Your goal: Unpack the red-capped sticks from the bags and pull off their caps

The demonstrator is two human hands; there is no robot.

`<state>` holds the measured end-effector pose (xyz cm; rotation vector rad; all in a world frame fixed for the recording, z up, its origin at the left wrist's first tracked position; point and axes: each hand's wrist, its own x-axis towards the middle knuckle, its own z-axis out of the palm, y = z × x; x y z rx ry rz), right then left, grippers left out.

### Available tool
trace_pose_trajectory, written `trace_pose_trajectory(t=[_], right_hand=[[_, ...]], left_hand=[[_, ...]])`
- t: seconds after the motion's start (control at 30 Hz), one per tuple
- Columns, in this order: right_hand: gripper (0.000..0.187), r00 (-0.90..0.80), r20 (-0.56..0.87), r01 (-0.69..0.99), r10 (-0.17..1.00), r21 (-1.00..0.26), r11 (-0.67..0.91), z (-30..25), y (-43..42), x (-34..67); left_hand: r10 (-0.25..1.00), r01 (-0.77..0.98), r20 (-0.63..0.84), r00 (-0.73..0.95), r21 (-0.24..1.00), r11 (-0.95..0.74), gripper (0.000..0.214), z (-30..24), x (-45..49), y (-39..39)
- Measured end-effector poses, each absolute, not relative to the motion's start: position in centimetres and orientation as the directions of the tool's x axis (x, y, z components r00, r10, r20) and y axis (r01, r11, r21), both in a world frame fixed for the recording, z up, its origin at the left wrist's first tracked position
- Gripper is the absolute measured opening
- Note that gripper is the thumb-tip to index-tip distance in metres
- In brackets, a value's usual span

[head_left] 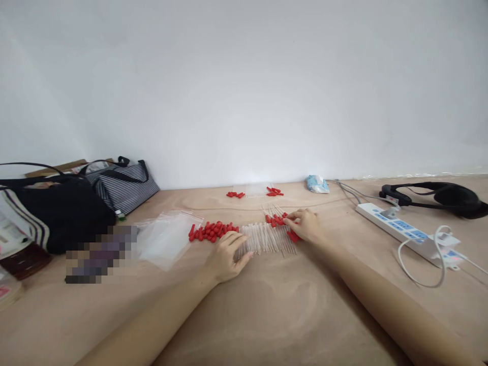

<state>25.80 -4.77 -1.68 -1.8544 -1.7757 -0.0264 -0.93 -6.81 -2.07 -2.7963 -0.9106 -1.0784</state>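
Observation:
A row of thin clear dropper tubes lies side by side on the wooden table. My left hand rests at the row's left end, thumb and fingers apart, beside a pile of red rubber dropper bulbs. At the right, my right hand has its fingers closed on a red bulb in a small group of droppers with red bulbs; their clear tubes point away from me. Another red bulb shows below that hand. My fingers partly hide what the right hand grips.
Clear zip bags lie left of the bulb pile. Farther back are more droppers with red bulbs and a blue-white packet. A power strip with cables and a black headset lie right; bags stand left.

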Motion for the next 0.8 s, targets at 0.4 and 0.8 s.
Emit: trace_pose_trajectory(t=[0.4, 0.8], right_hand=[[0.024, 0.088, 0.536, 0.991, 0.840, -0.132, -0.019, -1.6, -4.7, 21.7], [0.010, -0.393, 0.681, 0.747, 0.618, -0.155, 0.646, -3.5, -11.3, 18.7]], left_hand=[[0.534, 0.535, 0.596, 0.600, 0.198, -0.822, 0.027, -2.3, -3.5, -7.2], [0.405, 0.548, 0.648, 0.645, -0.023, -0.836, 0.024, -1.9, -2.4, -8.3]])
